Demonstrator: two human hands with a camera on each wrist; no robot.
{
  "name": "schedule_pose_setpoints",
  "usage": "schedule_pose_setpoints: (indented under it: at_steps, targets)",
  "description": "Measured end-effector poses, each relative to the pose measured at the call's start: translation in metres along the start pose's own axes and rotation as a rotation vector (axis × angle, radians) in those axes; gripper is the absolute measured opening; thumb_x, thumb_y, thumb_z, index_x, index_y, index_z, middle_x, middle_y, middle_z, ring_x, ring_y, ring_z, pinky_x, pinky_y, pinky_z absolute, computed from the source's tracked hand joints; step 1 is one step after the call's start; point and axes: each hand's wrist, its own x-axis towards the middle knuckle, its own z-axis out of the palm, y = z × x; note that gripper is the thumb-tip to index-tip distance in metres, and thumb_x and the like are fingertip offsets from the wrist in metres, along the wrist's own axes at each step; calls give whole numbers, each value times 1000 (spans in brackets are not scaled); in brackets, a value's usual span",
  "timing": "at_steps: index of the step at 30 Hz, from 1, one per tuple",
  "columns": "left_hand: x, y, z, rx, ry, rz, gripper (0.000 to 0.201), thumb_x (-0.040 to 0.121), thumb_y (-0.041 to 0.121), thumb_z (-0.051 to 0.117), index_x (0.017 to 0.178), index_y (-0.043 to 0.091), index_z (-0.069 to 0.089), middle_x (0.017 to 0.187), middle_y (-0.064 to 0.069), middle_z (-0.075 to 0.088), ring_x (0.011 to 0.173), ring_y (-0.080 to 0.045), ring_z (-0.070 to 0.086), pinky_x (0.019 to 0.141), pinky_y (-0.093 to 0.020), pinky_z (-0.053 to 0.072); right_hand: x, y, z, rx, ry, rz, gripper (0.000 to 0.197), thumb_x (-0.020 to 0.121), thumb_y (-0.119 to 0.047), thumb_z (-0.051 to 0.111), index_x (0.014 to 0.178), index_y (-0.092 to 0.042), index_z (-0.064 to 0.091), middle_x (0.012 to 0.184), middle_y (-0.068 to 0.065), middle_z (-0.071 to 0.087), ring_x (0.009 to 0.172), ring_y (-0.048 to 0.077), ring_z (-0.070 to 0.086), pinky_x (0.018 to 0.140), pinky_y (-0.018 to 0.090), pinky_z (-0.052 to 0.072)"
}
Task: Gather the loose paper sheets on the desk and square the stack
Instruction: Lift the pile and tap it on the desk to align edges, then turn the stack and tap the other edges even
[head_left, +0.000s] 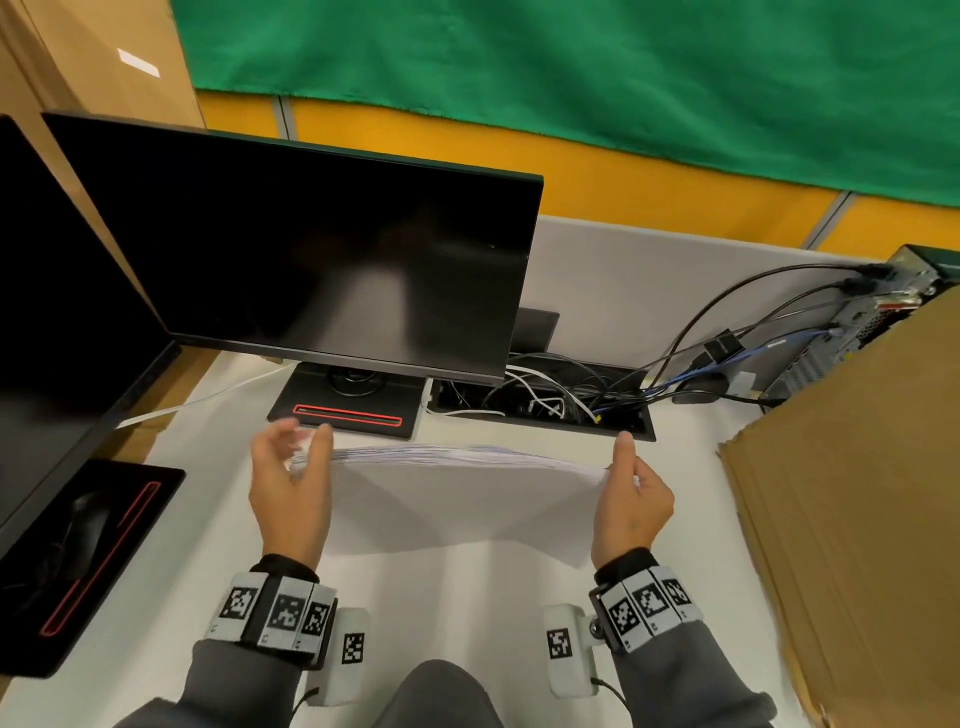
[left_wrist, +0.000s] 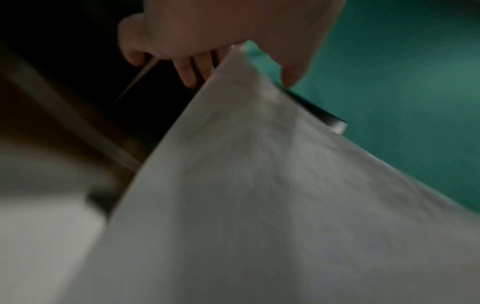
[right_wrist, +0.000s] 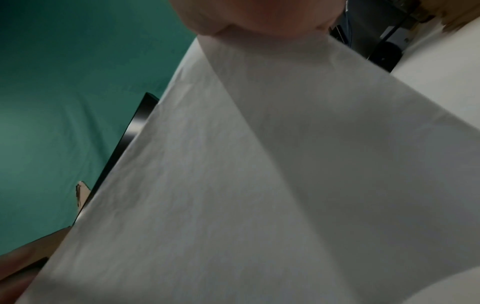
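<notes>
A stack of white paper sheets (head_left: 457, 499) stands on its long edge above the white desk (head_left: 467, 613), its top edge slightly fanned. My left hand (head_left: 304, 444) holds the stack's left end, thumb towards me and fingers behind, blurred by motion. My right hand (head_left: 626, 470) pinches the right end, thumb raised along the edge. In the left wrist view the sheets (left_wrist: 259, 185) fill the frame below the curled fingers (left_wrist: 189, 74). The right wrist view shows the paper (right_wrist: 233, 185) running up to my right hand (right_wrist: 254, 16).
A black monitor (head_left: 322, 249) on a red-trimmed base (head_left: 348, 410) stands just behind the stack. A second monitor (head_left: 62, 322) is at the left. An open cable tray (head_left: 545, 405) lies behind on the right. Flat cardboard (head_left: 857, 493) leans at the right edge, a small computer (head_left: 883, 322) beyond it.
</notes>
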Motion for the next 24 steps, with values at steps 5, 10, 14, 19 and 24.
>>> schedule_pose_setpoints:
  at_steps: [5,10,14,19,24]
  targets:
    - [-17,48,26,879,-446,766,100,55,76,59,140,32,31,143,5,41,141,-22,26,108,-64,4,4,-4,7,-7,-9,-39,56,89,-39,57,49,-12,29,56,3,16,54,16,20,57,29,23]
    - [-16,68,94,1279,-902,762,59,82,41,55,136,23,38,129,-7,57,121,-30,51,105,-50,29,9,-6,9,-37,-29,-60,55,90,-39,58,52,-12,29,58,2,17,48,11,19,54,30,21]
    - [-5,81,101,1356,-874,844,26,93,23,46,115,21,61,116,-11,61,107,-33,59,82,-40,45,16,-7,0,-50,-156,-149,36,89,-34,58,60,-15,48,61,-1,41,59,11,39,65,27,35]
    - [26,81,48,993,-631,726,25,90,38,48,102,25,65,94,-11,69,92,-35,63,74,-38,46,32,21,-38,10,-444,-69,76,67,-50,58,135,-23,41,130,-1,51,120,14,48,96,28,41]
    - [26,57,5,340,-629,392,13,84,33,62,73,29,67,63,17,71,64,-2,66,56,-20,46,10,32,-19,-16,-782,275,105,48,-61,82,138,-27,43,136,0,58,124,19,55,109,45,40]
